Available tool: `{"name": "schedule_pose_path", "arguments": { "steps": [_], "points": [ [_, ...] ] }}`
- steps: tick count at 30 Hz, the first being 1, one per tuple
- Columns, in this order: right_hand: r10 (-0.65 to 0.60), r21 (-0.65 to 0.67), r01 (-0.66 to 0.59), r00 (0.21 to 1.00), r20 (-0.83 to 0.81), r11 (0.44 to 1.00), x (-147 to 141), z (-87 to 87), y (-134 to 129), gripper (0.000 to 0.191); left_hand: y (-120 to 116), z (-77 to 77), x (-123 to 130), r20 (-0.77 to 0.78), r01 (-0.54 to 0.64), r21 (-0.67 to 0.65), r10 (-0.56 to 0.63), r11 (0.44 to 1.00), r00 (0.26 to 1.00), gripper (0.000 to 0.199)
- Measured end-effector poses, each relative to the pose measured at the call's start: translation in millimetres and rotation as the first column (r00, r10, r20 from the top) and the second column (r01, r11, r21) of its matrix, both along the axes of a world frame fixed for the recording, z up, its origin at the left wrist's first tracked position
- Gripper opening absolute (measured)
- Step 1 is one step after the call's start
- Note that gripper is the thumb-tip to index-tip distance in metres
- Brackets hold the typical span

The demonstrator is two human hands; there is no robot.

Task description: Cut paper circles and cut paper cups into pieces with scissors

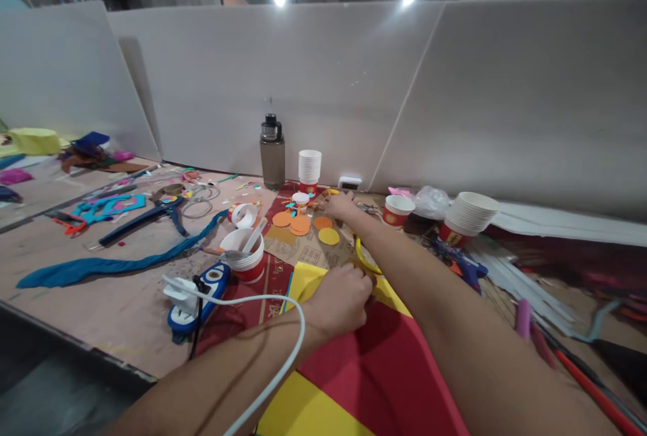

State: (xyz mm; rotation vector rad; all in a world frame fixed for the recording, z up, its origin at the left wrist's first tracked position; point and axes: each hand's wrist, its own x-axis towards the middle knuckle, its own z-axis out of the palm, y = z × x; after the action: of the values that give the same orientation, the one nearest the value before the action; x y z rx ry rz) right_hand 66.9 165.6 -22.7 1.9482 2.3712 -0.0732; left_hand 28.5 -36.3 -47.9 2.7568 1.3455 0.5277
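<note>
My left hand (346,294) is closed in a fist above yellow and red sheets (361,362). What it grips, if anything, is hidden under the fingers. A yellow ring (364,259) shows just beyond it, partly covered by my right forearm. Farther back, my right hand (342,206) reaches down among small scraps, beside a small yellow piece (332,191). Its fingertips are too small and hidden to read. Orange discs (299,224) and a yellow disc (328,236) lie on brown cardboard (288,247) left of my right hand.
A white cable (298,328) loops over my left forearm from a blue power strip (202,298). Paper cups (247,261), a bottle (273,160), blue pliers-like tool (146,219) and blue cloth strip (116,266) stand or lie left. Stacked cups (468,217) and a glue gun (468,267) are right.
</note>
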Motion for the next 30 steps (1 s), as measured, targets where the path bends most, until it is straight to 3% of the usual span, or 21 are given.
{"name": "schedule_pose_path", "arguments": {
  "steps": [5,10,16,20,21,23,26,28,30],
  "points": [
    [-0.037,0.014,0.039,0.993,-0.111,0.999,-2.1,-1.0,5.0,0.038,0.5,-0.7,-1.4,0.007,0.019,-0.004,-0.019,1.0,1.0,0.014],
    [0.016,0.137,0.017,0.972,-0.234,0.99,23.1,23.0,-11.0,0.038,-0.1,1.1,-3.0,0.07,0.02,-0.008,-0.019,1.0,0.997,0.013],
    [0.191,0.275,-0.099,0.924,-0.331,0.956,83.9,60.4,-67.0,0.029,1.8,13.1,-10.5,0.3,-0.046,0.061,0.026,0.997,0.954,0.017],
    [0.239,0.299,-0.118,0.88,-0.41,0.947,118.8,69.8,-120.6,0.022,1.6,27.1,-16.4,0.53,-0.11,0.139,0.02,0.984,0.848,0.021],
    [0.225,0.277,-0.1,0.855,-0.467,0.956,125.2,69.5,-133.4,0.021,2.0,29.5,-16.8,0.597,-0.136,0.126,0.034,0.983,0.802,0.023],
    [0.188,0.201,-0.077,0.761,-0.621,0.977,134.3,65.5,-156.1,0.021,3.5,31.3,-16.0,0.749,-0.175,-0.026,0.135,0.984,0.648,0.024],
    [0.055,0.029,-0.056,0.539,-0.84,0.998,138.3,52.9,-180.0,0.024,7.0,27.5,-12.9,0.853,-0.055,-0.332,0.325,0.942,0.408,0.026],
    [-0.02,-0.054,-0.073,0.401,-0.916,0.996,136.1,43.3,-189.8,0.025,8.6,22.7,-11.1,0.84,0.017,-0.412,0.373,0.911,0.395,0.03],
    [-0.079,-0.116,-0.099,0.314,-0.946,0.988,132.6,35.6,-196.2,0.023,8.6,18.3,-9.4,0.805,0.072,-0.453,0.373,0.889,0.462,0.036]
  ]
}}
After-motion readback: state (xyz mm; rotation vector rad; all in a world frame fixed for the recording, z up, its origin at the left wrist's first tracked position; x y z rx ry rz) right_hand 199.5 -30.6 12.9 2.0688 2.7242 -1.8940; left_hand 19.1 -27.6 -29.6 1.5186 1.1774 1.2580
